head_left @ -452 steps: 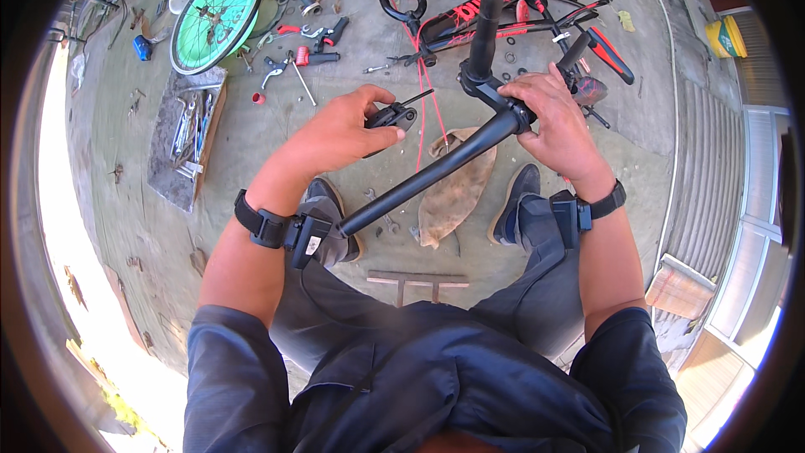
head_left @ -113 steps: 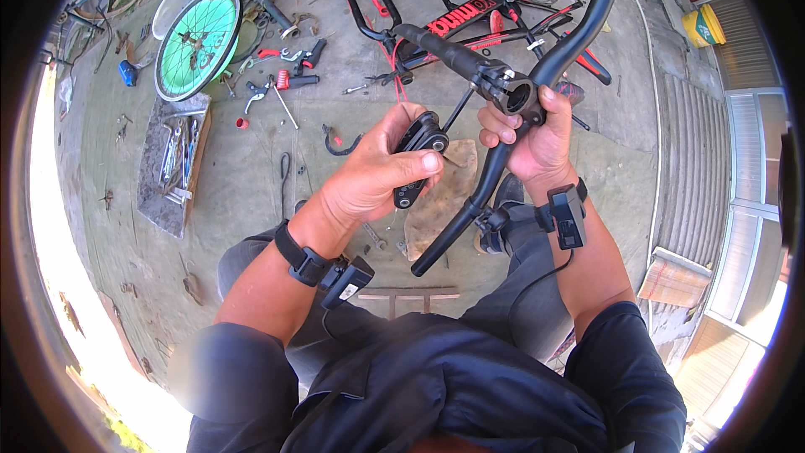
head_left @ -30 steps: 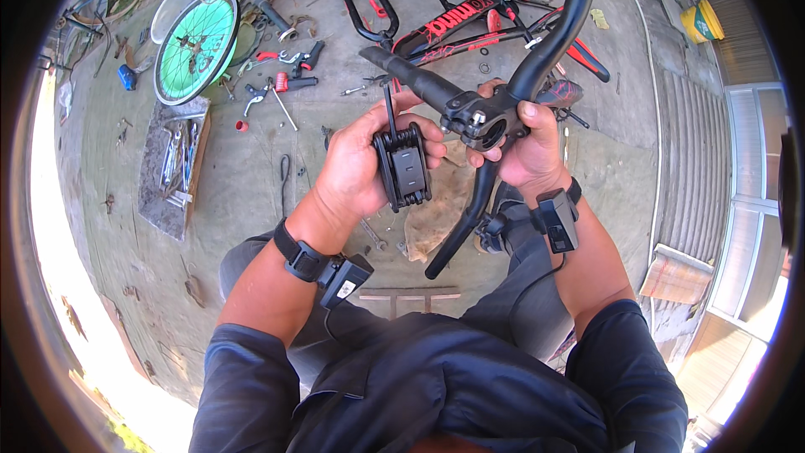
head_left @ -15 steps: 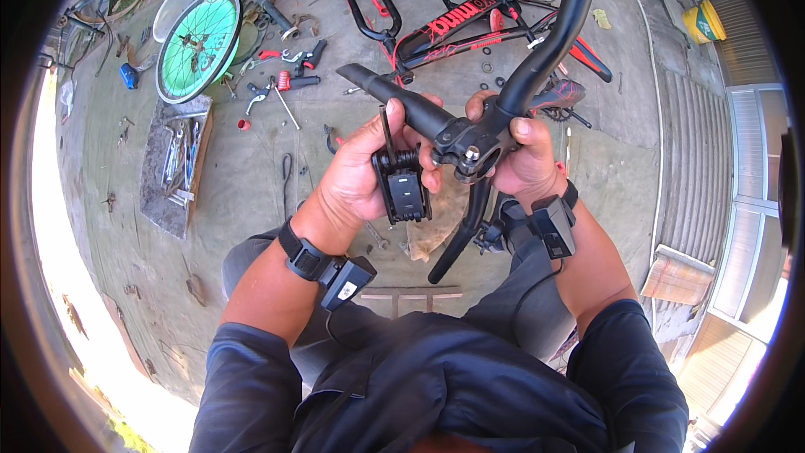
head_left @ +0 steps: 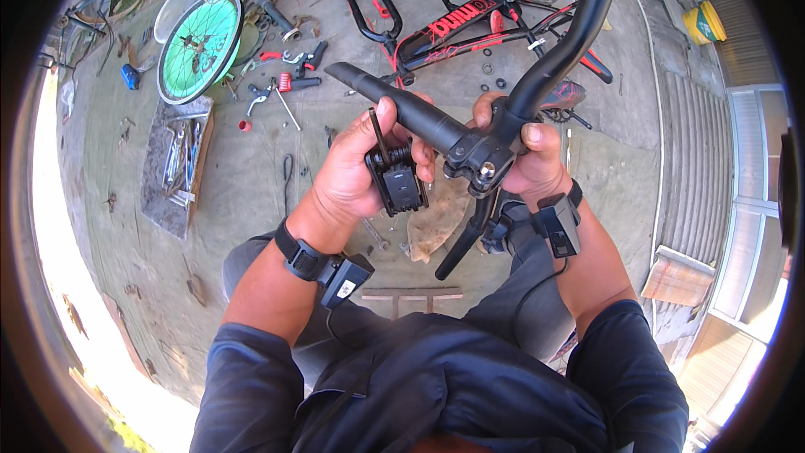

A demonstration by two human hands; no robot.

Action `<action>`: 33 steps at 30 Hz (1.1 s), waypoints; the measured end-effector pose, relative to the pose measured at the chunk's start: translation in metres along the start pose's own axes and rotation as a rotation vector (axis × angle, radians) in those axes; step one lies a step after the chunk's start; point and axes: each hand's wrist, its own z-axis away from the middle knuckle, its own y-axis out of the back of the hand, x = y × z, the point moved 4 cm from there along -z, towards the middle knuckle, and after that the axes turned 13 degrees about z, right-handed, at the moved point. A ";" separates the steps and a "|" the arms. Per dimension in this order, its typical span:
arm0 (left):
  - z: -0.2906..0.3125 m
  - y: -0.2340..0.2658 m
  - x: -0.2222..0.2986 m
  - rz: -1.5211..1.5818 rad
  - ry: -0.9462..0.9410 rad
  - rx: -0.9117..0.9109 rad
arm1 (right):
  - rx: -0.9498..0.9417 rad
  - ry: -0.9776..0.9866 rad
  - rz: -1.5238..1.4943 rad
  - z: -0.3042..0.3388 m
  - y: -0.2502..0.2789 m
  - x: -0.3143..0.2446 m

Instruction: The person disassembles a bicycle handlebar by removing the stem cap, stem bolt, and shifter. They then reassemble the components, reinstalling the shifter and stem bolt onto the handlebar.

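My left hand [head_left: 348,164] is closed on a black folding hex key set [head_left: 402,189], with one key swung out and pointing up beside my thumb. A black bicycle handlebar [head_left: 566,59] curves from the top right down between my knees. Its black stem [head_left: 415,117] has a long tube that slants up to the left, passing close to my left fingers. Around the clamp end, my right hand [head_left: 537,164] grips the stem and bar, thumb on the right side. A shiny bolt head [head_left: 487,169] shows on the clamp. Part of my right fingers is hidden behind it.
A black and red bicycle frame [head_left: 457,29] lies ahead on the ground cloth, near a black fork [head_left: 377,33]. To the left are a green-disc wheel [head_left: 197,46] and a tool tray [head_left: 197,193] of wrenches. A yellow bucket [head_left: 704,23] stands at the far right.
The handlebar and stem have shifted a little to the right and turned slightly with my right hand. My left hand and the hex key set have moved slightly left and up.
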 end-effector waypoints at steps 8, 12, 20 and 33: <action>-0.001 0.002 0.001 -0.042 -0.019 -0.007 | -0.044 -0.028 -0.049 0.000 -0.002 0.002; 0.001 -0.004 0.002 -0.037 -0.016 -0.048 | -0.064 -0.074 -0.108 0.002 -0.003 0.002; -0.002 0.000 0.003 -0.039 -0.086 -0.007 | -0.020 -0.058 -0.155 0.002 -0.010 0.004; -0.001 0.011 0.003 -0.102 -0.177 0.247 | 0.035 -0.042 -0.063 -0.001 -0.005 0.006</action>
